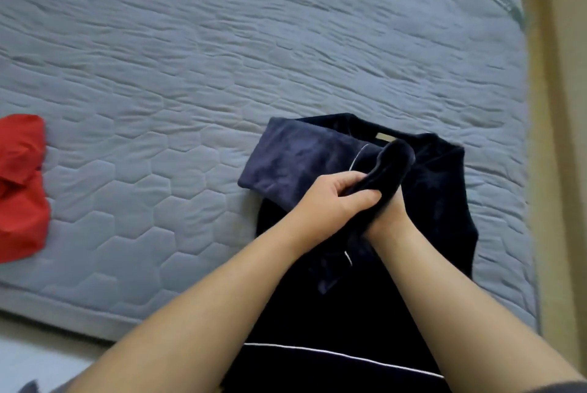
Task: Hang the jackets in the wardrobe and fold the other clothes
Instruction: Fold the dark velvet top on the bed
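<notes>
Starting at 9 o'clock: crumpled red garment (20, 189) sitting on the quilted blue-grey mattress (222, 43), well apart from everything else. Further right, around 5 o'clock: navy velvety garment (438, 195) with thin white piping, laid out on the mattress near its front edge. Long axis running 6 to 12 o'clock, collar end pointing at 12, hem end dropping out of frame at 6. Lighter-looking flap of it folded across toward 9 o'clock. Left hand (330, 199) right over the middle of the navy piece, fingers and thumb curled round a bunched roll of its dark cloth. Right hand (389, 218) tucked just beneath the left, only wrist and heel showing, fingers buried behind the left hand and the cloth, so can't tell if gripping or loose. Small pale label (384, 137) inside the collar, at 12 o'clock from the hands, too blurry to read. Greenish tag (502, 0) up at the mattress corner around 1 o'clock, also unreadable. Strip of wooden floor (559, 107) along 3 o'clock.
</notes>
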Demonstrator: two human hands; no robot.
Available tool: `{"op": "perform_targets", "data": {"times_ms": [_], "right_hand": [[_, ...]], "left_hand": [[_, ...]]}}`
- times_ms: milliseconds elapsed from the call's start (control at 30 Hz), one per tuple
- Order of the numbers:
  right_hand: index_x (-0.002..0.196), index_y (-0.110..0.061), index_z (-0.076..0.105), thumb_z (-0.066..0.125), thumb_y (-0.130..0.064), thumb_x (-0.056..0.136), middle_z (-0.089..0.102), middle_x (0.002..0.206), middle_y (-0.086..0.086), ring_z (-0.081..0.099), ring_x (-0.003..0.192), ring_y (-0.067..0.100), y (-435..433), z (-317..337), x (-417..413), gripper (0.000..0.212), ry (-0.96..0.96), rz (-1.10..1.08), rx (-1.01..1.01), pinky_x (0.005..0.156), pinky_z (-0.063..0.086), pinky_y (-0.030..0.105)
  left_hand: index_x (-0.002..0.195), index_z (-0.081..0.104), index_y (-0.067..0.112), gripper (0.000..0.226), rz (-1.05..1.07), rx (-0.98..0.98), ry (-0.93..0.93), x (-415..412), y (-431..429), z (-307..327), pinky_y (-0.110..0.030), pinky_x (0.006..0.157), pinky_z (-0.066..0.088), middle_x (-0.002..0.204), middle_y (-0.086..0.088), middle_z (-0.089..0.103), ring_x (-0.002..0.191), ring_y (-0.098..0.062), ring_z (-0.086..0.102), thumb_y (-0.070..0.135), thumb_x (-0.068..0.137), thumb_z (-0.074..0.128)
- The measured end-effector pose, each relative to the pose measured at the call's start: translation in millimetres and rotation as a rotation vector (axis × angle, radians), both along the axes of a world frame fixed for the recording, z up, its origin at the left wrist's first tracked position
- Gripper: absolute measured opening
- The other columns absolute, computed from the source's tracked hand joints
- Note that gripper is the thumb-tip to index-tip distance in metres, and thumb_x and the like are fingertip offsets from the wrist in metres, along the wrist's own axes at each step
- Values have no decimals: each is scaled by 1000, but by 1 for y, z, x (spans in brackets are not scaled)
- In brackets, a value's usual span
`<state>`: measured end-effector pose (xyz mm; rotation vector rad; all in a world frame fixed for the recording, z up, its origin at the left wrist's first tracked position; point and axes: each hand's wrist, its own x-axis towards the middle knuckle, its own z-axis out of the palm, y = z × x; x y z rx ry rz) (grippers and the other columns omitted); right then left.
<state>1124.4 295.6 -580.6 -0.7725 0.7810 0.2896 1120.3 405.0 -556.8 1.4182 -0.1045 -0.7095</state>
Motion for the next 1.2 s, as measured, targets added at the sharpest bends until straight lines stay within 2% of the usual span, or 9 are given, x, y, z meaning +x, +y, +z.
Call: {"op": "perform_targets", "data": {"times_ms": [167,300,400,533,667,833,967,1067,1200], "right_hand": [[51,-13,57,50,-58,63,55,53,10,59,48,23,-120,-30,-92,47,46,-49,30,51,50,23],[93,-13,60,31,-51,97,63,53,4,64,49,14,-197,-88,-160,49,248,-191,-47,47,50,16],[108,-5,67,20,-64,94,73,94,15,72,84,27,-234,-122,-204,76,375,-174,47,67,59,37],[118,-15,58,29,-64,93,63,119,11,57,111,31,-262,-158,-232,62,526,-96,-18,89,46,49],[114,-11,60,51,-31,93,63,109,6,58,100,26,-266,-169,-216,31,631,338,-771,88,46,38],[120,-17,56,53,-22,85,54,123,6,49,116,27,-237,-153,-146,35,399,657,-1417,98,38,41],[128,-18,49,52,-21,88,49,130,2,45,121,21,-193,-161,-88,40,133,713,-1442,100,33,41],[135,-19,42,50,-24,91,48,133,2,44,122,20,-161,-177,-43,45,33,749,-1390,102,31,39],[140,-18,36,46,-31,94,45,137,5,44,124,24,-129,-199,-1,49,142,688,-1331,102,30,41]], "left_hand": [[97,69,15,12,-191,31,88,-68,-114,-26,-16,70,48,80,2,65,74,-6,59,10,90,60],[104,66,18,14,-426,131,252,-123,-175,-83,-20,66,49,85,4,64,73,-8,58,19,94,56],[100,64,28,12,-549,331,332,-150,-182,-131,-24,71,50,97,6,67,81,-8,62,29,93,54],[83,62,21,13,-307,620,407,-141,-156,-174,-21,58,43,86,3,66,65,-8,57,20,91,52],[83,60,17,14,64,700,399,-98,-120,-189,-24,59,46,84,-1,66,67,-12,60,17,93,50],[84,56,16,6,689,632,417,-26,-86,-199,-27,59,50,86,-5,61,71,-16,59,18,88,53],[86,56,19,2,922,409,490,17,-59,-213,-27,59,49,95,-2,62,80,-18,60,21,86,56],[116,55,17,23,792,144,597,40,-46,-222,-25,65,49,106,2,63,87,-12,62,28,98,45],[108,54,15,15,701,211,624,44,-35,-242,-25,55,51,89,-1,64,73,-13,62,26,97,50]]}}
